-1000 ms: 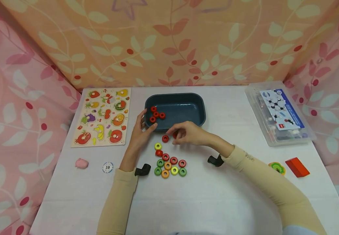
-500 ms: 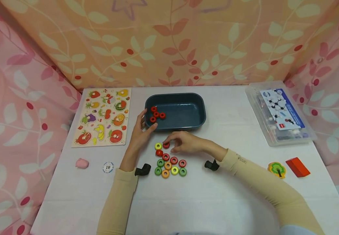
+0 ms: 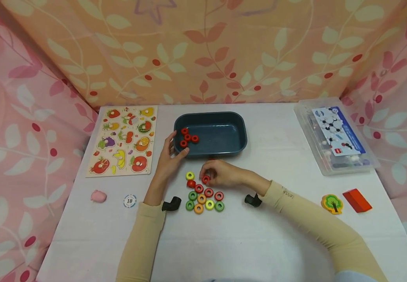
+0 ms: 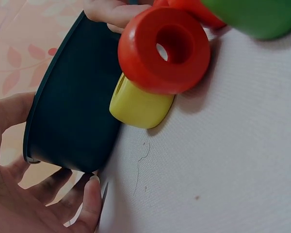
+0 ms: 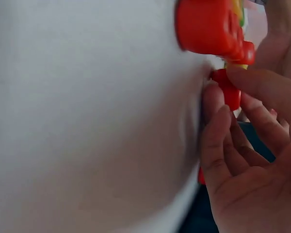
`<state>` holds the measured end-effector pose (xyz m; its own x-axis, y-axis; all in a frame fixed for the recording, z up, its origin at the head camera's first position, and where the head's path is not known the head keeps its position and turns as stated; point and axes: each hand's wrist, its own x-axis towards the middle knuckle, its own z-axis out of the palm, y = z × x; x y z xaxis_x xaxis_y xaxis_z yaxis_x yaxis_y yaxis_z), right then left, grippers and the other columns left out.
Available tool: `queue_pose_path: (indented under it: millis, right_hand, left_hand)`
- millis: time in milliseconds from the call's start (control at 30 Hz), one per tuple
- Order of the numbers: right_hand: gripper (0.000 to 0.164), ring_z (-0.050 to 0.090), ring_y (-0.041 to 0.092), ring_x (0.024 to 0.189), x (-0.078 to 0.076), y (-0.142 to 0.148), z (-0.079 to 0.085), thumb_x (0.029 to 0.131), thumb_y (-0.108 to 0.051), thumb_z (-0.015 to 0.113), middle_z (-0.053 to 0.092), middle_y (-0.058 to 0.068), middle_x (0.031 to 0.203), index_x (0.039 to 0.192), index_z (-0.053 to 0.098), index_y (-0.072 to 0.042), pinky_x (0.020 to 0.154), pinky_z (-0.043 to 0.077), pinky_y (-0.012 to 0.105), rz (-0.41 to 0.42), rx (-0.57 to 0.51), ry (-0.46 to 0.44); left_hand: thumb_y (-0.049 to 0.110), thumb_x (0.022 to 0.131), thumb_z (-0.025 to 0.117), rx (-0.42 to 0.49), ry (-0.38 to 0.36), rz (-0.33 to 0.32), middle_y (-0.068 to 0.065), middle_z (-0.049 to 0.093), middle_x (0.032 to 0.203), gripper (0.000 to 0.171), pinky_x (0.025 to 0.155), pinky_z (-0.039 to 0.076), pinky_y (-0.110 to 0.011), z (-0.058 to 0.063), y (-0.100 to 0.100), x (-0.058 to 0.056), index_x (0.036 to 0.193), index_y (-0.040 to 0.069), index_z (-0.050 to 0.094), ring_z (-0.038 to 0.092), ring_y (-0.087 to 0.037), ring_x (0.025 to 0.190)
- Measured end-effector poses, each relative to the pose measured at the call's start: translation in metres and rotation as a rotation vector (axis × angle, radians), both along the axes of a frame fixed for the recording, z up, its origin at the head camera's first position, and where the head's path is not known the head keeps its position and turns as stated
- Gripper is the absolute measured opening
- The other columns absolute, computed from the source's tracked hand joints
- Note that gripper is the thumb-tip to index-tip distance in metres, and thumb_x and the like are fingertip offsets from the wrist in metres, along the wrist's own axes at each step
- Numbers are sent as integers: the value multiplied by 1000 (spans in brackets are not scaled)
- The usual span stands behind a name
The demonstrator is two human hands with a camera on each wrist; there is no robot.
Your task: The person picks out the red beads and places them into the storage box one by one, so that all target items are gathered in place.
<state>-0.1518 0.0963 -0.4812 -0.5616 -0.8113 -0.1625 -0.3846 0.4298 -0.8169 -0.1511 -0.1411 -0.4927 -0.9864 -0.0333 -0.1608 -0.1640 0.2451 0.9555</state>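
Observation:
My left hand grips the near left corner of a dark blue tray, thumb on the front rim and fingers around the left side. Inside that corner lie several red rings. Just in front of the tray, my right hand pinches a red ring between thumb and index finger, low over the table. Another bit of red shows between this hand and the tray, mostly hidden. Beside the fingers are a yellow ring, a red ring on its side, and more red, green, orange and yellow rings.
A fruit puzzle board lies at the back left, with a pink figure and a round token marked 10 in front. To the right are a clear plastic case, a tree piece and a red block.
My right hand has come nearer to the body, bringing a red ring from beside the tray towards the other rings. The left hand and the tray stay where they were.

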Motion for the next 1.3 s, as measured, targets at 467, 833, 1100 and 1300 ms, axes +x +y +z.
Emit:
queue_pose_path:
  millis: [467,833,1100,1300]
  right_hand:
    - [27,60,18,74,-25,11,45,85,-14,79,67,-2,101,112,77,-18,65,52,31,-118,-242,94]
    - [29,56,18,76,-65,16,23,86,-15,79,70,3,102,115,76,-9,63,43,29,-436,8,205]
    - [28,59,21,82,-82,1,14,88,-12,78,71,7,100,115,75,-7,71,48,33,-466,95,172]
    - [30,67,22,97,-86,-13,8,87,-6,75,74,11,111,117,73,-3,88,53,37,-532,48,140]
  left_hand:
    - [37,92,73,-16,34,-2,-7,34,161,77,118,27,-54,-4,0,0,155,38,30,38,-33,143]
    - [37,91,74,-17,10,12,-5,33,161,77,119,27,-51,-3,0,0,154,41,31,38,-31,143]
    - [38,91,74,-18,10,11,-6,34,161,77,118,28,-51,-4,0,0,154,40,31,39,-31,143]
    - [36,91,74,-8,29,8,-4,34,161,76,118,27,-52,-4,0,0,154,41,31,39,-31,143]
